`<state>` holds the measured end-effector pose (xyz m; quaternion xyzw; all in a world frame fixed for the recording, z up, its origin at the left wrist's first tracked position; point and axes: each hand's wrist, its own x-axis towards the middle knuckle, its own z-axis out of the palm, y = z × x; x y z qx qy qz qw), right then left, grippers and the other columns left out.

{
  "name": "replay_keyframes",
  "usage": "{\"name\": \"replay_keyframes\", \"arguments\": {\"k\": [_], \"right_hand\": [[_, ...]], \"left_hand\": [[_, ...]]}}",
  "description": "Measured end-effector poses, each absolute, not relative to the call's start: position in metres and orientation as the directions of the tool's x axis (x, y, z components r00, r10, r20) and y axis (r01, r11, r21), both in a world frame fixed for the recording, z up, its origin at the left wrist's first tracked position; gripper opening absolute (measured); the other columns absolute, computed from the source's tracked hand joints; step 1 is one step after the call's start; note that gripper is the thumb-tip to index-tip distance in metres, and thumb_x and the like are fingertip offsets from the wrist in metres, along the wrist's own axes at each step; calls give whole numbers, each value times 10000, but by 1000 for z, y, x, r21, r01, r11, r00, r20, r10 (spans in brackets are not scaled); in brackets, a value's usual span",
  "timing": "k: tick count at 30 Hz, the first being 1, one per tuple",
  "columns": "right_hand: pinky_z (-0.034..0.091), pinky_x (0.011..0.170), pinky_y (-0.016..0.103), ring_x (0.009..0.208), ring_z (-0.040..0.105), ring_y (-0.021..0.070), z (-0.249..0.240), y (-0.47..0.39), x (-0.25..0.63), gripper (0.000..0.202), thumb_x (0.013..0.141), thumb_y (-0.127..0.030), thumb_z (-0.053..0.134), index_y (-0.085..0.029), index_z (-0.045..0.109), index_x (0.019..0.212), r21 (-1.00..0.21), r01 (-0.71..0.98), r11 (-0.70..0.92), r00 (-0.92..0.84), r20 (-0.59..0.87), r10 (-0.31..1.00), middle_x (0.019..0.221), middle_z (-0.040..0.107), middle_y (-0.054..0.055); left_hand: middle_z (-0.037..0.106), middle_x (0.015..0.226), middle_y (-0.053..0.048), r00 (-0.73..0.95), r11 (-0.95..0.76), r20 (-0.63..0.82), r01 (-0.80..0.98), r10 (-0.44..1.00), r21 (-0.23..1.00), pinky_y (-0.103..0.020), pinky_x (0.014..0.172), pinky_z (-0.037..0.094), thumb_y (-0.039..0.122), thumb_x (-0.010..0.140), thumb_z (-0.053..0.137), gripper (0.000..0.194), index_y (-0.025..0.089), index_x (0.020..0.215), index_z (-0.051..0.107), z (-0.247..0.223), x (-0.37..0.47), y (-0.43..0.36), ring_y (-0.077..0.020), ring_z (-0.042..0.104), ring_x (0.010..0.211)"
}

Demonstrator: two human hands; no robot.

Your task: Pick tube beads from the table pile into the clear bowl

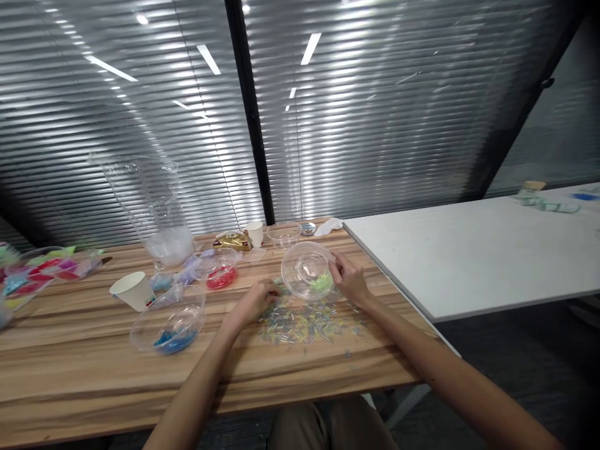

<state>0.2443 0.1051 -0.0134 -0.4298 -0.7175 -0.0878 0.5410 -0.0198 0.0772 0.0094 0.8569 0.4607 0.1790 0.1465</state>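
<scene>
1. Head view, right hand: thumb and fingers pinch the right side of a clear, round plastic bowl, tilted so that its inside faces the wearer. Pale green small pieces lie low inside it.
2. Head view, left hand: fingers bent down at the left border of a spread of small, multicoloured, shiny pieces; whether they pinch one cannot be told.
3. Head view, location: bowl and spread are toward the right edge of the brown wood-grain table, the spread on the near-edge side of the bowl.
4. Head view, surroundings: left of the left hand is a clear plastic bowl with blue pieces; nearer the far edge, red pieces and a gold foil packet.
</scene>
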Motion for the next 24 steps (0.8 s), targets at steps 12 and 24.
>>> {"name": "replay_keyframes", "arguments": {"k": [12,24], "right_hand": [[416,523,243,454,484,138,-14,105,243,316,889,-276,383,-141,601,1075,-346,712,612,-54,841,539,544,548,-7],[384,498,223,440,468,124,-10,103,242,321,893,-288,384,-125,619,1038,-342,721,602,-58,836,545,492,485,-30]], "left_hand": [[628,876,-69,514,-541,176,760,839,359,-282,802,414,85,801,485,195,167,811,661,13,-13,72,-207,561,882],[612,848,-67,491,-535,215,740,844,409,-291,775,396,81,798,517,142,156,784,637,3,-15,79,-215,549,850]]}}
